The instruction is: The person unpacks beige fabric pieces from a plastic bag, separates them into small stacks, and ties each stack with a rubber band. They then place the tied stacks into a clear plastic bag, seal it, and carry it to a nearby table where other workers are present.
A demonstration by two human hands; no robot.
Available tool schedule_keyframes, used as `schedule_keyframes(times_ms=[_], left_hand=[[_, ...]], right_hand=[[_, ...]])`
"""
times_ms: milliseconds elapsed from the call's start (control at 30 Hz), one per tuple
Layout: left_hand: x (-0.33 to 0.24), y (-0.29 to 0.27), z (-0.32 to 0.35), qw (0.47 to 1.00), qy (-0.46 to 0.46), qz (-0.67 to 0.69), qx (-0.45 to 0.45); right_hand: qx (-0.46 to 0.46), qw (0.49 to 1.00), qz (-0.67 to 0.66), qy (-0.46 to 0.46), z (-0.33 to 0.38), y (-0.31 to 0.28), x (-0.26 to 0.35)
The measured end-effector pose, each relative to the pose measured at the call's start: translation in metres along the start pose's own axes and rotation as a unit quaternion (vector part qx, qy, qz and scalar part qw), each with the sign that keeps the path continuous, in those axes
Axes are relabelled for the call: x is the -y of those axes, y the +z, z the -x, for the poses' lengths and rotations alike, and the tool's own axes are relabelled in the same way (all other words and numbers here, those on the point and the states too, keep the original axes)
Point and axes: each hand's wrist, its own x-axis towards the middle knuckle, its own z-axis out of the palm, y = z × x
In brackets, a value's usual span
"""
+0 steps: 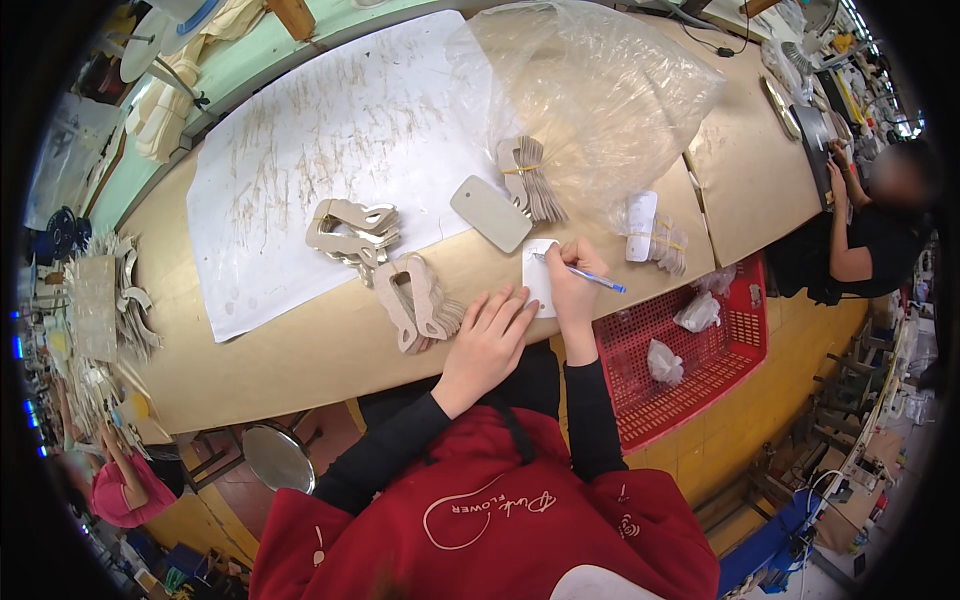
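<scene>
My right hand (573, 300) is closed around a blue-and-white pen (606, 281), its tip at a small white paper card (534, 262) with faint marks on it. My left hand (483, 345) lies flat beside the card, fingers stretched out and fingertips at its left edge. Left of that hand is a fanned stack of grey cut-out pieces (428, 294). A second stack of looped pieces (345, 222) sits farther back. Beyond the card lies a flat grey plate with a small hole (490, 213), next to a banded bundle of grey pieces (538, 185).
A banded bundle with a white tag (641, 225) lies to the right. Clear plastic sheeting (600, 90) and a large stained white sheet (300, 160) cover the far table. A red basket (640, 412) holds plastic bags below the edge. Another person (860, 225) works at right.
</scene>
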Motion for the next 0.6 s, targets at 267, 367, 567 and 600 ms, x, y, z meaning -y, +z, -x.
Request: schedule_keyframes(times_ms=[267,367,567,600], left_hand=[[0.002,0.0,0.002,1.0,0.019,-0.014,0.007],[0.003,0.0,0.002,1.0,0.024,-0.013,0.001],[0.002,0.001,0.002,1.0,0.021,-0.011,-0.003],[0.002,0.001,0.002,1.0,0.017,-0.006,-0.002]], right_hand=[[-0.009,0.994,-0.106,0.033,0.005,-0.005,-0.002],[0.065,0.996,-0.06,-0.001,0.008,-0.007,0.001],[0.04,0.999,0.009,-0.02,0.01,-0.005,0.004],[0.024,0.999,0.018,-0.026,0.009,-0.004,0.004]])
